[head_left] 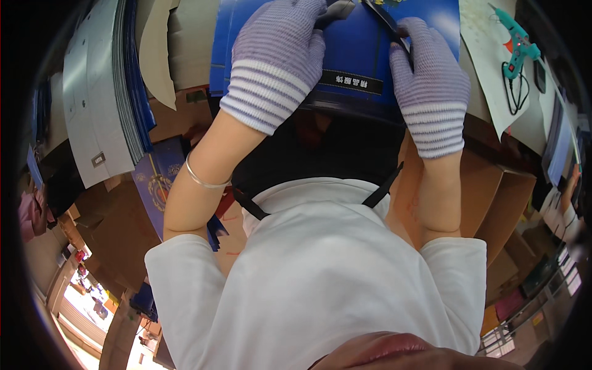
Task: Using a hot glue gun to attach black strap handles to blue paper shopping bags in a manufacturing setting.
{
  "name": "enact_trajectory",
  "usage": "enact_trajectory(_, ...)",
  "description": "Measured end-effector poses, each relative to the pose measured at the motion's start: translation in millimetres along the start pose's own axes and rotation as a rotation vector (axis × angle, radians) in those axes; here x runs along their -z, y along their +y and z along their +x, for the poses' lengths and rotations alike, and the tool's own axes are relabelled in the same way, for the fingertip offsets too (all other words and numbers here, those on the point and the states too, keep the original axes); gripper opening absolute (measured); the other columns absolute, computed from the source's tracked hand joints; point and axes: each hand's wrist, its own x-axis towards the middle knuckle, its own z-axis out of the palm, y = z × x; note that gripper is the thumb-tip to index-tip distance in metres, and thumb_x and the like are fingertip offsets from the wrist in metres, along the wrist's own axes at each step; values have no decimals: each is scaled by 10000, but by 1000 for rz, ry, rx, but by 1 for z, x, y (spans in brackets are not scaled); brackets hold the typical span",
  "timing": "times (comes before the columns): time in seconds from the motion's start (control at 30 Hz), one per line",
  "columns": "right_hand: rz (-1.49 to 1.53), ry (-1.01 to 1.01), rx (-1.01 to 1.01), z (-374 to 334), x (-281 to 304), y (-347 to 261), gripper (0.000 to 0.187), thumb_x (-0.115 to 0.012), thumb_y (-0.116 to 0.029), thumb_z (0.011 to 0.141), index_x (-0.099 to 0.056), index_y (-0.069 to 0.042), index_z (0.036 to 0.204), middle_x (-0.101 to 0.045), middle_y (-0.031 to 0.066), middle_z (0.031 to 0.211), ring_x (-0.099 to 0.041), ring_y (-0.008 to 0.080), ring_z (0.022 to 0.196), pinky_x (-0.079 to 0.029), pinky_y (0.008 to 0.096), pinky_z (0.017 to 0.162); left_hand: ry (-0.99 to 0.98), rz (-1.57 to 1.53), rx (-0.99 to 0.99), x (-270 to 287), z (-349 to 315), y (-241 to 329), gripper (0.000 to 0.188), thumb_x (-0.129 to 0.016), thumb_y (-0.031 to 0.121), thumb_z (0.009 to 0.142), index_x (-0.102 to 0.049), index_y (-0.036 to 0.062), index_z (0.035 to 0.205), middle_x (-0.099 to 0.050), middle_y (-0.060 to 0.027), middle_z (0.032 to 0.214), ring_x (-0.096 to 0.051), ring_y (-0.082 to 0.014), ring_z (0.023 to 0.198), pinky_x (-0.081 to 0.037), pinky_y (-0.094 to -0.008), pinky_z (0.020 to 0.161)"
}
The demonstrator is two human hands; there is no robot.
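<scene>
Both my hands wear purple-and-white knitted gloves with striped cuffs. Beneath them lies a glossy blue printed bag or sheet [345,55], bearing a black label with light lettering near its front edge. My left hand [277,52] rests over its left part, thumb and fingers closed on a black ribbon-like strip [336,12]. On the right side, my right hand [428,74] is closed around another black strip [383,20], which runs up toward the top edge of the view. The far ends of both strips are cut off or hard to make out.
A teal glue gun [520,49] with a black cord sits on the table at right. Left of me stands a stack of flat grey-white sheets with blue edges [92,92]. Cardboard boxes [468,191] flank me below the table. Another person's arm [570,188] shows at far right.
</scene>
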Motion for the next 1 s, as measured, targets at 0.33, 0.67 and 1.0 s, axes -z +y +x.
enact_trajectory(0.33, 21, 22, 12, 24, 1, -11, 222, -654, -112, 825, -601, -13, 1017, -616, 181, 893, -610, 378, 803, -501, 430, 716, -98, 192, 196, -9, 25, 1, 246, -635, 129, 810, -533, -8, 986, -595, -214, 931, -604, -396, 901, -500, -456, 818)
enact_trajectory(0.67, -33, -4, 128, 27, -9, 4, 222, -631, -77, 817, -619, -32, 1035, -626, 154, 886, -614, 360, 786, -498, 434, 711, 25, 350, -23, -27, 25, 1, 82, -586, 75, 813, -618, 28, 872, -597, -174, 891, -623, -328, 831, -524, -409, 727)
enact_trajectory(1.0, -57, -68, 175, 37, -6, 0, 166, -606, -59, 815, -612, -44, 981, -611, 157, 878, -609, 359, 793, -500, 429, 720, 240, -10, 13, -30, 21, -7, 107, -607, 17, 786, -612, 3, 892, -571, -219, 890, -578, -431, 827, -501, -465, 758)
